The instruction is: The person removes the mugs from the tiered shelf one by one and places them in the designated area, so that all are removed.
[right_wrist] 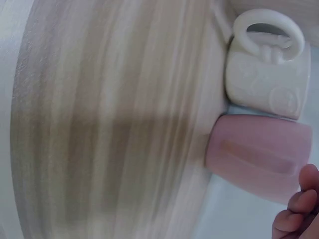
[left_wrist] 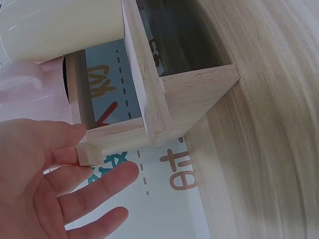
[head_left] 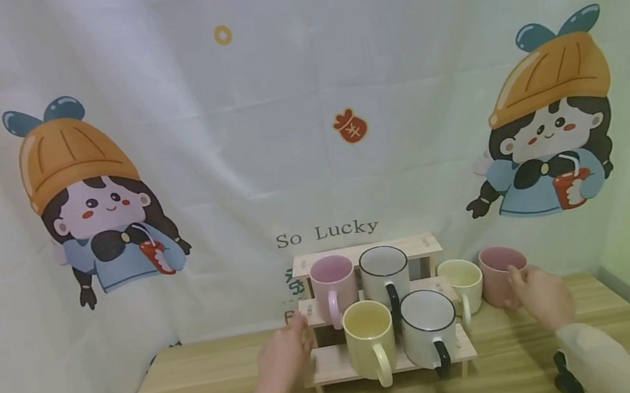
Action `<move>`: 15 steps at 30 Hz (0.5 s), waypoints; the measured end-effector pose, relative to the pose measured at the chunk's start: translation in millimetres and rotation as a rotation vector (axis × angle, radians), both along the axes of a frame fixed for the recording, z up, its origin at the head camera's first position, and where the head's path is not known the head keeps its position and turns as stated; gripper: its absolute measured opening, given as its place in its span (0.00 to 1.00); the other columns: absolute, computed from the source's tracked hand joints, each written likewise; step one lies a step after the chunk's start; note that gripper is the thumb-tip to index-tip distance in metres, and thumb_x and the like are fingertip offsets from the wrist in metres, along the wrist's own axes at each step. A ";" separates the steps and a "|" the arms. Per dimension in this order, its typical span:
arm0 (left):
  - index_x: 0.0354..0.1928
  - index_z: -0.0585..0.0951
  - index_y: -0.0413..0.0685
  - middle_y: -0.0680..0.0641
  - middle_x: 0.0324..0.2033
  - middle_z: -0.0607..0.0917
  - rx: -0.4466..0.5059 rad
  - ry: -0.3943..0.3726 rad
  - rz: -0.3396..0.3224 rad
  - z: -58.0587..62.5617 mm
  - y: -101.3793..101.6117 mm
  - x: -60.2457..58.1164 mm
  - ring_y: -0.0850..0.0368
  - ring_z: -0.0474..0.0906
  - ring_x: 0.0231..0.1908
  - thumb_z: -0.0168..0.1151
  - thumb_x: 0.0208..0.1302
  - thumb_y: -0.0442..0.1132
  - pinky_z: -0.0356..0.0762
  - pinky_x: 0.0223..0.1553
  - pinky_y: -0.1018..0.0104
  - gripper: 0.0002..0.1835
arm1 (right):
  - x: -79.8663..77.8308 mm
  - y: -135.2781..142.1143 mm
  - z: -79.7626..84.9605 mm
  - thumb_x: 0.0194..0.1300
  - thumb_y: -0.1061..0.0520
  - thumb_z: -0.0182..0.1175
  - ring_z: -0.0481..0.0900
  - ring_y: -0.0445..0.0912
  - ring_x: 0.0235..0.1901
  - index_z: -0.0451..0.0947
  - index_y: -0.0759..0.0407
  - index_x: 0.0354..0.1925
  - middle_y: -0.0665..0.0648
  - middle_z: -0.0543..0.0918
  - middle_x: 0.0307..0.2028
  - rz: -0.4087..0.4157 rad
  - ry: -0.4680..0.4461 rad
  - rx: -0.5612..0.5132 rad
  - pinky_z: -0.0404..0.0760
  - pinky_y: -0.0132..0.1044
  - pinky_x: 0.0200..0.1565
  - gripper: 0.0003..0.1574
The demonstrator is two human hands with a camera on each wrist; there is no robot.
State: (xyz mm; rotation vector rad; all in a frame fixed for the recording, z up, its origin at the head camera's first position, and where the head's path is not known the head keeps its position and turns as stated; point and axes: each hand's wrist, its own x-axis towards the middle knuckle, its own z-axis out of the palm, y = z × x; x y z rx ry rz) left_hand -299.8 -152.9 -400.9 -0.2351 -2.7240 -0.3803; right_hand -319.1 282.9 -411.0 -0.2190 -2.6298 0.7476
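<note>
My left hand (head_left: 282, 353) is at the left end of the three-tier wooden stand (head_left: 337, 361). In the left wrist view, its thumb and index finger pinch the end of a board while the other fingers spread loosely. My right hand (head_left: 543, 296) holds a dark pink mug (head_left: 496, 279) by its right side, fingers curled near the rim; the mug's handle is hidden. That mug stands on the table beside a pale cream-green mug (head_left: 462, 280). On the stand are a light pink mug (head_left: 327, 288), a yellow mug (head_left: 365, 349) and two white mugs with black rims and handles.
The wood-grain table (head_left: 213, 376) carries the stand and the two mugs to its right. A printed cloth backdrop (head_left: 312, 177) hangs close behind the stand and along both sides. A black strap (head_left: 566, 376) is at my right sleeve.
</note>
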 end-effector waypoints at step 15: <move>0.49 0.76 0.48 0.39 0.37 0.86 0.000 -0.032 0.017 2.4 1.7 -1.5 0.47 0.80 0.25 0.66 0.58 0.42 0.73 0.19 0.60 0.17 | 2.1 -16.2 19.8 0.68 0.49 0.47 0.79 0.47 0.26 0.83 0.63 0.33 0.53 0.83 0.23 0.137 -0.097 0.080 0.73 0.42 0.27 0.23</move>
